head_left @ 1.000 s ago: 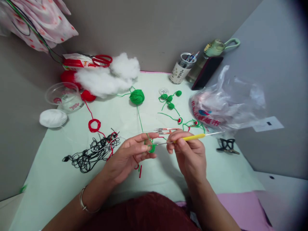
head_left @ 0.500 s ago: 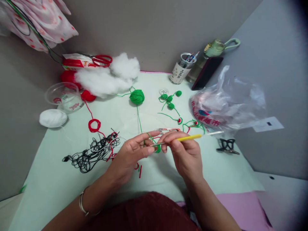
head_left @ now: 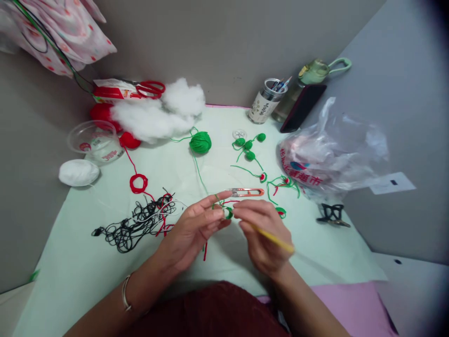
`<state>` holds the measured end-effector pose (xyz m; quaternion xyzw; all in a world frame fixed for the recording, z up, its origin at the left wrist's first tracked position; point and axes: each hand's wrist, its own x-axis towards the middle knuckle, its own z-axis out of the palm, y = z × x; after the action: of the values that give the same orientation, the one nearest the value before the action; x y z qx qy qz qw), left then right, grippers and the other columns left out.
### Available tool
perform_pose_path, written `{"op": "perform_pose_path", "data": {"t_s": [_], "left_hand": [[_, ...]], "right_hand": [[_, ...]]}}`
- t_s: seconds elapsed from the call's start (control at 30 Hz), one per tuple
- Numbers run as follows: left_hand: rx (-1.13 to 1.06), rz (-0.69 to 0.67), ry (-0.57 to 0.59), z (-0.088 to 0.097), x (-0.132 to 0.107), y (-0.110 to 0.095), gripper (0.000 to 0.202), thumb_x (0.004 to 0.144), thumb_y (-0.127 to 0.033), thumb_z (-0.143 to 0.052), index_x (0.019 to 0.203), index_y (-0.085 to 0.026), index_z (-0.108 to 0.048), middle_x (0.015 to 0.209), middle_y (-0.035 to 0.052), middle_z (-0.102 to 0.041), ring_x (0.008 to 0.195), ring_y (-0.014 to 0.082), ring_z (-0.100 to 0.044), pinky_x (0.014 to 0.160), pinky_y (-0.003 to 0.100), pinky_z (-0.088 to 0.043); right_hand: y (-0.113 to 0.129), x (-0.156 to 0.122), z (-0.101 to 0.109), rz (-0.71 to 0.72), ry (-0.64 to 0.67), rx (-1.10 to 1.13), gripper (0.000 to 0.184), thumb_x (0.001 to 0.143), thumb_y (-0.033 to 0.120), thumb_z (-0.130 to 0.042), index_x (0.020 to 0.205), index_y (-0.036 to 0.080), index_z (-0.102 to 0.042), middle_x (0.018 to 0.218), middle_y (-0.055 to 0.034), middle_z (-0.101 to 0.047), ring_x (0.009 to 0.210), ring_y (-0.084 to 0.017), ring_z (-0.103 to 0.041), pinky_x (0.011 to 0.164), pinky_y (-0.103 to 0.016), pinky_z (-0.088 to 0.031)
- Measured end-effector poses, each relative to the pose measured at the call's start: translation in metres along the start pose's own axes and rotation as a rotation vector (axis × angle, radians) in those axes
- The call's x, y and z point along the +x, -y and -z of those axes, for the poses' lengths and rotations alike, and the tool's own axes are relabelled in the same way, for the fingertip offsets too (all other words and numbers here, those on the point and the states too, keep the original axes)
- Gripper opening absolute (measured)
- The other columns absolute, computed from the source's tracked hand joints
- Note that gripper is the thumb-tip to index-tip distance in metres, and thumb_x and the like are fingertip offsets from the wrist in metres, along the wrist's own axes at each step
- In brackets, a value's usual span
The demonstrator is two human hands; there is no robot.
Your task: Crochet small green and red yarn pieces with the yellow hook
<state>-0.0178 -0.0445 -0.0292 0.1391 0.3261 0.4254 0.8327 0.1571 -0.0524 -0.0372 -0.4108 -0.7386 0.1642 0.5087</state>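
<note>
A small green crochet piece [head_left: 229, 213] is pinched between the thumb and fingers of my left hand [head_left: 198, 222]. Green yarn loops over that hand's raised index finger and runs back to a green yarn ball [head_left: 200, 142]. My right hand [head_left: 266, 234] grips a yellow-handled crochet hook [head_left: 273, 238], its handle slanting down to the right and blurred by motion. The fingertips of the right hand are close beside the piece; the hook's tip is hidden there. Just beyond the hands lie orange thread snips [head_left: 249, 192]. A red and green crochet piece [head_left: 280, 213] rests right of them.
Tangled black cord [head_left: 126, 229] and a red yarn coil [head_left: 138, 183] lie at the left. White stuffing [head_left: 150, 119] sits behind. Several green crocheted balls [head_left: 248, 145], a plastic bag [head_left: 333, 154] and a black claw clip [head_left: 332, 215] are toward the right.
My right hand has turned, swinging the hook's handle from nearly level to slanting downward. The snips and the red and green piece now show more fully. The yarn from the ball hangs slacker.
</note>
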Motion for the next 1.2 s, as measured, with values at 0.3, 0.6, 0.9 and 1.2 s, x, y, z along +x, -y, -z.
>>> {"op": "perform_pose_path", "data": {"t_s": [0.3, 0.6, 0.9, 1.2], "left_hand": [[0.182, -0.217, -0.114, -0.003, -0.003, 0.011, 0.054, 0.080, -0.023, -0.090, 0.132, -0.029, -0.076, 0.080, -0.0042, -0.068, 0.077, 0.0101, -0.061, 0.079, 0.021, -0.049], [-0.001, -0.024, -0.017, 0.003, 0.000, -0.004, 0.022, 0.083, -0.018, -0.082, 0.105, -0.017, -0.086, 0.101, 0.0046, -0.077, 0.091, 0.0143, -0.068, 0.097, 0.029, -0.054], [0.166, -0.093, 0.012, -0.001, -0.002, 0.003, 0.039, 0.079, -0.023, -0.085, 0.118, -0.023, -0.082, 0.104, 0.0052, -0.079, 0.103, 0.0217, -0.069, 0.102, 0.035, -0.045], [0.188, -0.142, -0.090, -0.002, -0.003, -0.001, 0.038, 0.078, -0.024, -0.087, 0.116, -0.023, -0.082, 0.078, -0.0026, -0.064, 0.073, 0.0124, -0.056, 0.075, 0.026, -0.043]], "right_hand": [[-0.006, -0.004, -0.007, 0.041, 0.058, -0.073, 0.033, 0.100, 0.013, -0.063, 0.123, 0.032, -0.077, 0.106, -0.0054, -0.076, 0.092, -0.020, -0.073, 0.076, -0.034, -0.062], [-0.009, 0.006, 0.001, -0.272, -0.147, 0.404, 0.017, 0.102, 0.021, -0.063, 0.104, 0.025, -0.080, 0.087, -0.0032, -0.074, 0.070, -0.016, -0.068, 0.069, -0.034, -0.060], [-0.003, 0.009, -0.004, -0.333, 0.016, 0.537, 0.015, 0.101, 0.030, -0.067, 0.099, 0.024, -0.081, 0.093, -0.0068, -0.080, 0.088, -0.022, -0.074, 0.075, -0.037, -0.062], [0.001, 0.003, 0.006, -0.140, 0.075, 0.230, 0.021, 0.104, 0.021, -0.058, 0.114, 0.028, -0.075, 0.098, -0.0042, -0.079, 0.085, -0.019, -0.076, 0.077, -0.035, -0.064]]}}
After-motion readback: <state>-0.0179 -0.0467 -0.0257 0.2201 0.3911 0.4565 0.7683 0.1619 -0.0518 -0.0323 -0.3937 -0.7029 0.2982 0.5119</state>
